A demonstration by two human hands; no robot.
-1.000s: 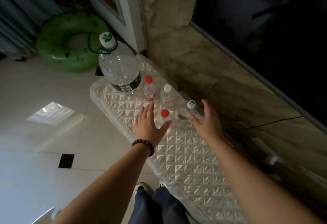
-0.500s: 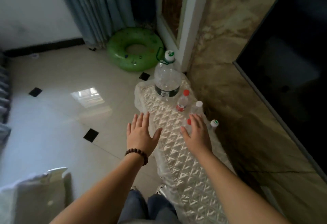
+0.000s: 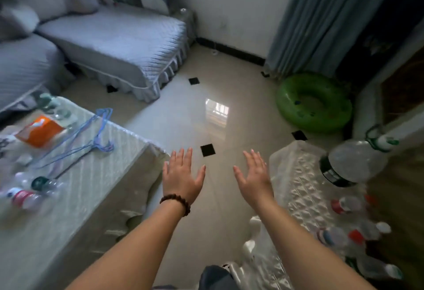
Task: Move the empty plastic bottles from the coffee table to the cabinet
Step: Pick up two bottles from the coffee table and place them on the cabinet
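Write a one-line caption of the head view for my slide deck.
Both empty hands, left and right, hover over the floor between the coffee table and the cabinet.

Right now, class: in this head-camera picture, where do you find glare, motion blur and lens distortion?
Head view: glare sits on the floor as a bright window reflection; motion blur smears the bottles on the coffee table, such as the red-labelled one, and the small bottles at the right edge; wide-angle distortion bends the curtain and the sofa; both hands stay fairly sharp.

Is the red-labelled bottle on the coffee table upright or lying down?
Lying down. The red-labelled bottle rests on its side on the coffee table, its white cap end pointing left; blur hides finer detail.
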